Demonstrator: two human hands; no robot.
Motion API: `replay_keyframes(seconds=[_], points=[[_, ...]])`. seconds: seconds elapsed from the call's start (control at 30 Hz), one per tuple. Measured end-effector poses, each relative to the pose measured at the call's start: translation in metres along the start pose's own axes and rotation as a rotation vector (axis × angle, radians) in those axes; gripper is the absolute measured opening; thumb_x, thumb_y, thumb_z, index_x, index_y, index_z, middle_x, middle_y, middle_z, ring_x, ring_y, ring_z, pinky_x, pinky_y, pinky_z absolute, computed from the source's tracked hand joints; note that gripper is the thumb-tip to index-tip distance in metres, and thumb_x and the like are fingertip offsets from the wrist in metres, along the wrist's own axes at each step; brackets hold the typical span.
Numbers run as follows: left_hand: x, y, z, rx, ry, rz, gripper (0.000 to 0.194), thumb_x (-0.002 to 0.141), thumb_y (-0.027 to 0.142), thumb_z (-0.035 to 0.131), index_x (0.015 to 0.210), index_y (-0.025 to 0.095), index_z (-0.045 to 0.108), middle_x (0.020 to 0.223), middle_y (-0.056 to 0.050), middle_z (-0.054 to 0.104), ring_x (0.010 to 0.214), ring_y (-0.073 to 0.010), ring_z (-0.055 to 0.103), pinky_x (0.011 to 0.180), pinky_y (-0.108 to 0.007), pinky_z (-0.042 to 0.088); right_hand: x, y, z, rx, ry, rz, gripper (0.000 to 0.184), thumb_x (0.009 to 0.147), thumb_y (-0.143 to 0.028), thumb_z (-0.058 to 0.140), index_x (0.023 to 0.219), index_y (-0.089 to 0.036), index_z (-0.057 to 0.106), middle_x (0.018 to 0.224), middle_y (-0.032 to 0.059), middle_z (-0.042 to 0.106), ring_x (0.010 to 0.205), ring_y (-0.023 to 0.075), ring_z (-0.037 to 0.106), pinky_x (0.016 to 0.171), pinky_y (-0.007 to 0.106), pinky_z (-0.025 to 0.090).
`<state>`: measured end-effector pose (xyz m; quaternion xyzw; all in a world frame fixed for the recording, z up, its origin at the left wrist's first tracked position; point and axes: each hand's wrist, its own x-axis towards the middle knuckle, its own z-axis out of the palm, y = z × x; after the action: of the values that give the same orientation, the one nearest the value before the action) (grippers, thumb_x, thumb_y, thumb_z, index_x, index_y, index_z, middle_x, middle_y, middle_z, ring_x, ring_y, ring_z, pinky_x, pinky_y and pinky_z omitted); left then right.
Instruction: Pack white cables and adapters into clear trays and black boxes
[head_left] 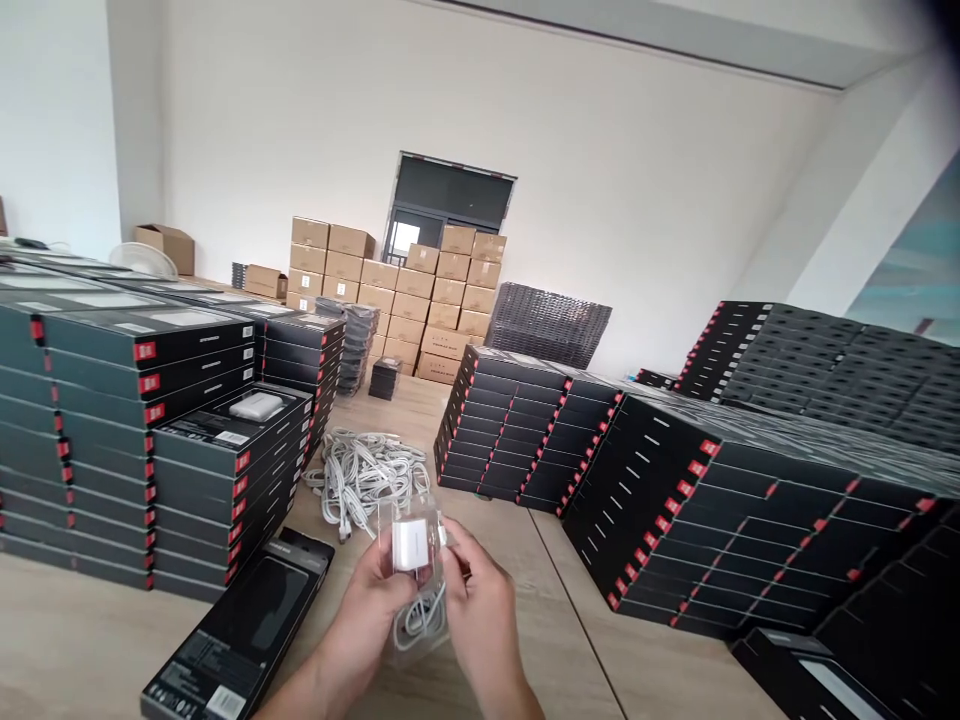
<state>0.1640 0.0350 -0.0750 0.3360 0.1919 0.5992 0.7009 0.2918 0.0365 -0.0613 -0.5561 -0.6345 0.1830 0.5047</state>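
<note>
My left hand [373, 597] and my right hand [474, 593] meet low in the middle of the view, both closed around a clear plastic bag [417, 628]. Inside the bag sit a white charger plug [409, 546] and a coiled white cable [421, 615]. The plug is pinched between the fingers of both hands. Just beyond the hands, a pile of coiled white cables [369, 478] lies on the wooden table [82, 630]. An open black box [244, 630] lies flat beside my left forearm.
Tall stacks of black boxes with red tabs stand at left [135, 420], centre [517, 430] and right [757, 500]. One left stack carries a white plug [256, 405] on top. Brown cartons [409, 295] are piled against the far white wall.
</note>
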Motion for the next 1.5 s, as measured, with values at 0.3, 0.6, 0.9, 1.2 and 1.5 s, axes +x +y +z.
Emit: replay_keyframes(seconds=[0.3,0.6,0.9,1.2,1.5], points=[[0.0,-0.001,-0.001,-0.041,0.071,-0.02,0.039,0.06,0.011,0.07,0.099,0.017,0.07,0.1,-0.009,0.073,0.095,-0.0257,0.067,0.087,-0.034,0.049,0.001,0.004,0.004,-0.056,-0.097,-0.021,0.028,0.086,-0.027,0.055,0.105,-0.024,0.076,0.1,0.0103,0.075,0.088,0.0293,0.07,0.083,0.038,0.051],[-0.006,0.002,-0.003,-0.099,0.071,-0.107,0.042,0.058,0.006,0.07,0.098,0.016,0.067,0.084,-0.004,0.074,0.071,-0.0166,0.066,0.068,-0.026,0.048,0.0,-0.01,-0.001,-0.694,-0.214,-0.217,0.035,0.088,-0.013,0.046,0.107,-0.025,0.073,0.084,0.0073,0.074,0.074,0.0204,0.069,0.066,0.025,0.045],[-0.006,0.011,-0.007,-0.208,0.101,-0.157,0.047,0.059,0.006,0.069,0.105,0.016,0.064,0.086,-0.006,0.075,0.079,-0.0223,0.07,0.075,-0.032,0.051,0.003,-0.013,-0.005,-0.509,-0.241,-0.148,0.036,0.093,-0.028,0.044,0.12,-0.027,0.067,0.088,0.0061,0.071,0.083,0.0218,0.067,0.072,0.029,0.047],[-0.005,0.024,-0.006,-0.25,0.014,-0.134,0.048,0.057,0.004,0.067,0.104,0.017,0.065,0.093,-0.008,0.075,0.081,-0.0216,0.07,0.075,-0.032,0.051,-0.002,0.004,-0.016,0.054,-0.44,-0.16,0.047,0.096,-0.024,0.037,0.142,-0.034,0.043,0.117,0.0043,0.061,0.11,0.0193,0.057,0.098,0.035,0.044],[-0.006,0.013,-0.006,-0.213,0.08,-0.225,0.047,0.055,0.004,0.062,0.1,0.017,0.065,0.082,-0.006,0.074,0.075,-0.0204,0.069,0.066,-0.028,0.048,-0.004,0.02,-0.009,-0.05,-0.361,-0.248,0.047,0.097,-0.02,0.035,0.14,-0.032,0.046,0.127,0.0044,0.06,0.114,0.0177,0.058,0.098,0.032,0.047]])
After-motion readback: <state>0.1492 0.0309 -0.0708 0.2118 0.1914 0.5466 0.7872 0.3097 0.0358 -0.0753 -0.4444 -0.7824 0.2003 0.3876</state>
